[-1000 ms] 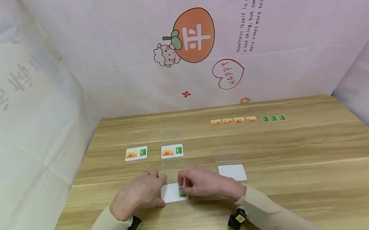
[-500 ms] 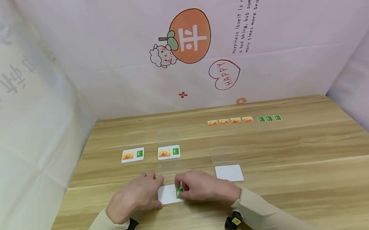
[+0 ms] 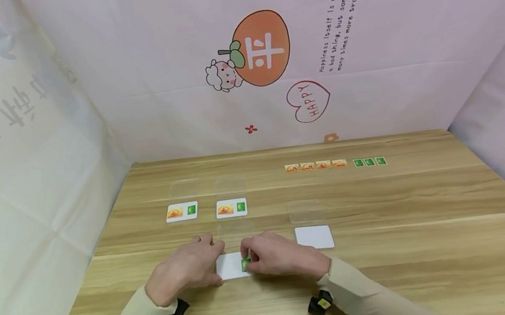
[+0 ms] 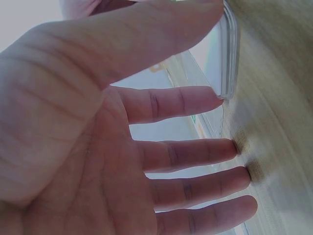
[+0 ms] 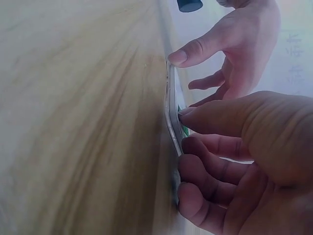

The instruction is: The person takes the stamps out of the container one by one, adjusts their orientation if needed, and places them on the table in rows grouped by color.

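- A green square (image 3: 244,264) lies at the right end of a white card (image 3: 230,266), whose long axis runs left to right
- The right hand's grip (image 3: 275,253), the nearer, is just right of the square, thumb and index finger pinching it
- The left hand's grip (image 3: 183,267) holds the card's left end
- A blank card (image 3: 315,237) rests farther right on the surface (image 3: 416,219)

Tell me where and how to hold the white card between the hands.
I'd take the white card by its left end, coming from the left, thumb and forefinger at the corners, as the left hand does. Its slim edge should give a hold there, while the right hand and green sticker occupy the right end.
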